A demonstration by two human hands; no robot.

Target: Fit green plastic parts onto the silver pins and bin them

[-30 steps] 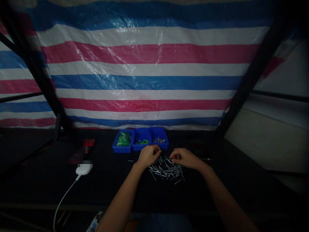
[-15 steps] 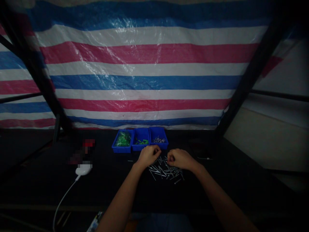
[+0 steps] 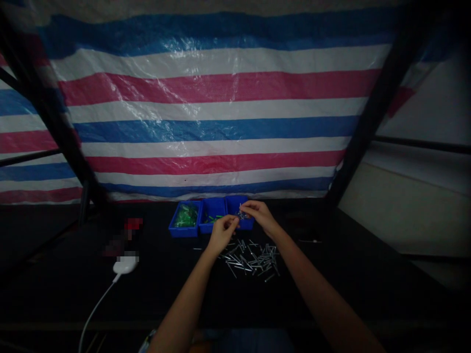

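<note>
My right hand [image 3: 256,213] is over the right-hand blue bin [image 3: 250,225], its fingertips pinched on a small screw [image 3: 240,207] that stands upright, too small to see clearly. Inside that bin lie small silver screws [image 3: 242,215]. My left hand [image 3: 222,234] is closed in a pinch at the front edge of the bins; what it holds, if anything, is too small to make out. Between my forearms, a loose pile of long, thin metal pieces like nails or screws [image 3: 253,260] lies spread on the black table [image 3: 305,294].
The middle blue bin [image 3: 214,203] holds green plastic pieces [image 3: 211,218]. In the left blue bin [image 3: 184,233] sits a bag of green pieces [image 3: 186,215]. A white device [image 3: 125,264] with a cable lies at left. Striped sheeting [image 3: 221,88] hangs behind, between dark posts.
My right hand has moved from the metal pile forward and left to the right-hand bin. My left hand stays near the bins, slightly lower. The view has shifted a little.
</note>
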